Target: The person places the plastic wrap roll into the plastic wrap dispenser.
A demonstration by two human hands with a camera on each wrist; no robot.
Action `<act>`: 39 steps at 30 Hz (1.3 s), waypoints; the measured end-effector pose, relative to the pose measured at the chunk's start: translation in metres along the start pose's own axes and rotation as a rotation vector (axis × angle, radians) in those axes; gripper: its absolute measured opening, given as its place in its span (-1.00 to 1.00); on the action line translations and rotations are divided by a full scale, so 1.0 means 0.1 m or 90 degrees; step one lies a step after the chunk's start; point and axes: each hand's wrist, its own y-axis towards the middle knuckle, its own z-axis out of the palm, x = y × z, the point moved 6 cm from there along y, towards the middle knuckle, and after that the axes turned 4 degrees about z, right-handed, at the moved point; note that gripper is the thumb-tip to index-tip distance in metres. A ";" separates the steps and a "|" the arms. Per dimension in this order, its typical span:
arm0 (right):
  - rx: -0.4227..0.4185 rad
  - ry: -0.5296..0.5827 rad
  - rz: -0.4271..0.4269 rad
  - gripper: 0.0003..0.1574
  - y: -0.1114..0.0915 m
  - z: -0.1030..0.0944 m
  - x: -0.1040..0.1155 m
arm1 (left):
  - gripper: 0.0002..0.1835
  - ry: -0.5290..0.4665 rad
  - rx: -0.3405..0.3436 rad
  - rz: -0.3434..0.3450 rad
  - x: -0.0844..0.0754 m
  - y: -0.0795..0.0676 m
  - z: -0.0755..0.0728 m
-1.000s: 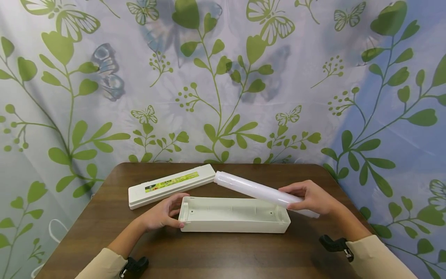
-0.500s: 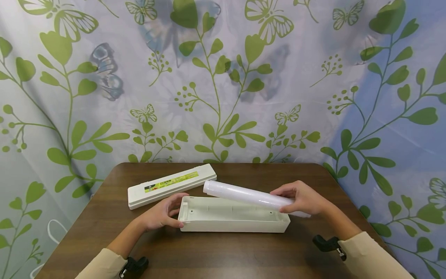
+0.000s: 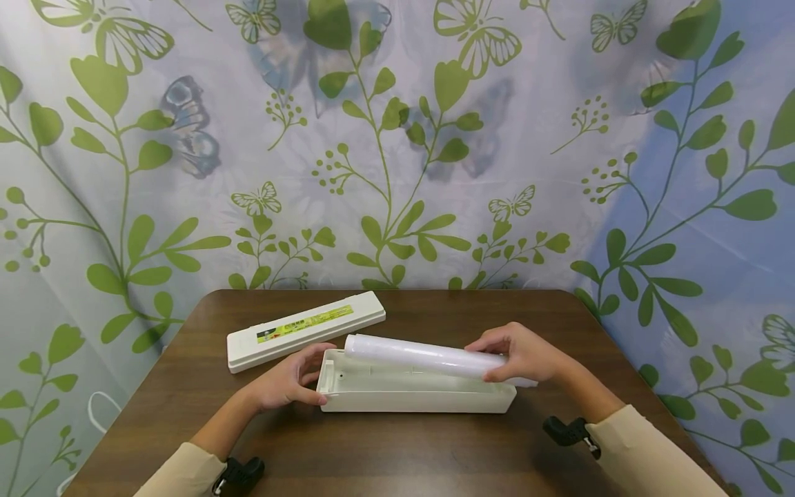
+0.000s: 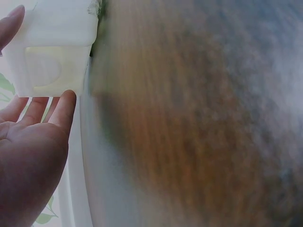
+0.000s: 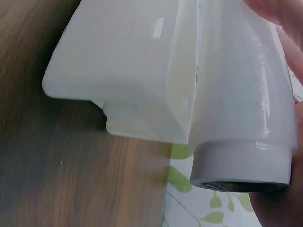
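A long cream-white plastic box (image 3: 416, 402), its top uncovered, lies across the wooden table. My left hand (image 3: 288, 381) holds its left end, thumb at the front corner and fingers toward the back. In the left wrist view, fingertips (image 4: 68, 97) touch the edge of the box's end (image 4: 57, 71). My right hand (image 3: 528, 355) grips the right part of a roll of plastic wrap (image 3: 404, 353). The roll slants over the box's opening, its left end above the rear wall. In the right wrist view, the roll's cored end (image 5: 241, 165) extends past the box's end (image 5: 118, 94).
A matching white lid (image 3: 307, 331) with a yellow-green label lies at an angle behind the box, near my left hand. The brown table (image 3: 397, 455) reaches back to a leaf-printed curtain (image 3: 397, 172). A pale cord (image 3: 93, 414) hangs at the left.
My right hand has carried the roll leftward, and the roll's left end has come down, from behind the box to over its opening. The left hand and box have stayed nearly still.
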 end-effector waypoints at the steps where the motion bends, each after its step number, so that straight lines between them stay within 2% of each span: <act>1: 0.003 0.003 0.001 -0.46 0.01 0.01 0.00 | 0.01 0.001 0.000 -0.001 0.00 0.00 0.00; 10: 0.029 -0.017 0.031 -0.49 0.11 0.10 0.00 | -0.02 0.000 -0.005 -0.018 0.02 -0.02 0.00; 16: 0.041 -0.007 0.056 -0.50 0.18 0.14 0.01 | -0.03 0.003 -0.006 -0.016 0.02 -0.02 -0.01; 24: 0.052 0.004 0.043 -0.49 0.25 0.19 0.03 | -0.02 0.008 -0.011 -0.003 0.02 0.00 -0.01; 32: 0.068 0.016 0.015 -0.48 0.32 0.13 -0.08 | 0.00 0.008 -0.024 -0.018 0.04 0.08 0.00; 39: 0.075 0.006 0.015 -0.48 0.39 0.09 -0.18 | -0.03 0.013 -0.033 -0.017 0.05 0.15 0.01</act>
